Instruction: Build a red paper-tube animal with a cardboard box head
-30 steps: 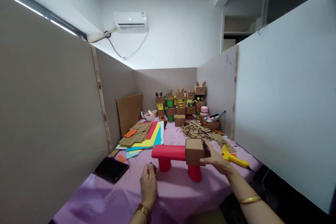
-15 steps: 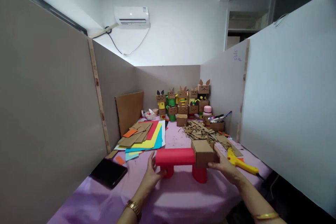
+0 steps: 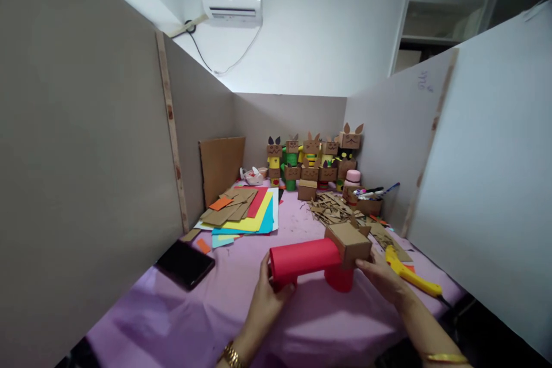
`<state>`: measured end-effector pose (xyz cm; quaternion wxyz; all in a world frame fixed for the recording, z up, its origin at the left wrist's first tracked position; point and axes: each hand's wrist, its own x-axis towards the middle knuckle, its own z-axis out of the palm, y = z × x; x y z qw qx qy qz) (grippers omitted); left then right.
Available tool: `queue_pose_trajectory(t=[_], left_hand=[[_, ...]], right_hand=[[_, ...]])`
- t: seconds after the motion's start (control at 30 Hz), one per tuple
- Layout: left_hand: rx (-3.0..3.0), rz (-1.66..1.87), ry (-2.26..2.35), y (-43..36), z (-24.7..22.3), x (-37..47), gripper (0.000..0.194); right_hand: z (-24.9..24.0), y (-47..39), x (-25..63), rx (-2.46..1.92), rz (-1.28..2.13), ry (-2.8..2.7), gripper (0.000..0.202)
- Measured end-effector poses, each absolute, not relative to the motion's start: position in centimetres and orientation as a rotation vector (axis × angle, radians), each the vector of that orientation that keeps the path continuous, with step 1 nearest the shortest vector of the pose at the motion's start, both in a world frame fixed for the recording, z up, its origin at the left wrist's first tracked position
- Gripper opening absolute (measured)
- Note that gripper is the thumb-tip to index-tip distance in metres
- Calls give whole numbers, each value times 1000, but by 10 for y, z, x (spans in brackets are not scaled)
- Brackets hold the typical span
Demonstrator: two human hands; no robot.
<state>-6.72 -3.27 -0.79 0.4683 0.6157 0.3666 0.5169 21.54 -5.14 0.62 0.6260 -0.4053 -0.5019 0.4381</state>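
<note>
The paper animal [image 3: 317, 260] stands on the bench [image 3: 181, 322], likely light, hollow and easily crushed, best held at both ends. Left hand [image 3: 268, 298] cups its rear leg; right hand [image 3: 379, 279] curls under the cardboard head [image 3: 348, 244]. Red tube body, 2 red legs.

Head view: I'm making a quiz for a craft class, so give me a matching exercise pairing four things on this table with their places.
Things:
1. red paper animal
2. yellow glue gun
3. black tablet
4. cardboard figures

Places:
A. far end of the table
B. between the left hand and right hand
C. near the left partition
D. right of the right hand

Pairs: 1-B, 2-D, 3-C, 4-A
</note>
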Motion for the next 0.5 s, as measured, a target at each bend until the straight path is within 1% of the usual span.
queue_pose_trajectory(t=[0.13,0.23,0.3,0.37,0.43,0.5], left_hand=[[1540,1302,895,-44,-7,-65,74],[1552,1333,882,-46,-3,-64,62],[1560,1337,860,-45,-1,-63,52],[1565,1336,838,-46,0,-62,46],[1570,1333,818,-46,1,-61,43],[1573,1330,804,-46,0,-61,43]], right_hand=[[-4,-53,214,-987,943,-1075,73],[-6,-62,210,-1091,782,-961,73],[-3,-74,202,-1135,537,-870,70],[4,-89,188,-1104,155,-824,65],[14,-101,170,-1013,-158,-1030,66],[27,-105,149,-970,-305,-1463,72]])
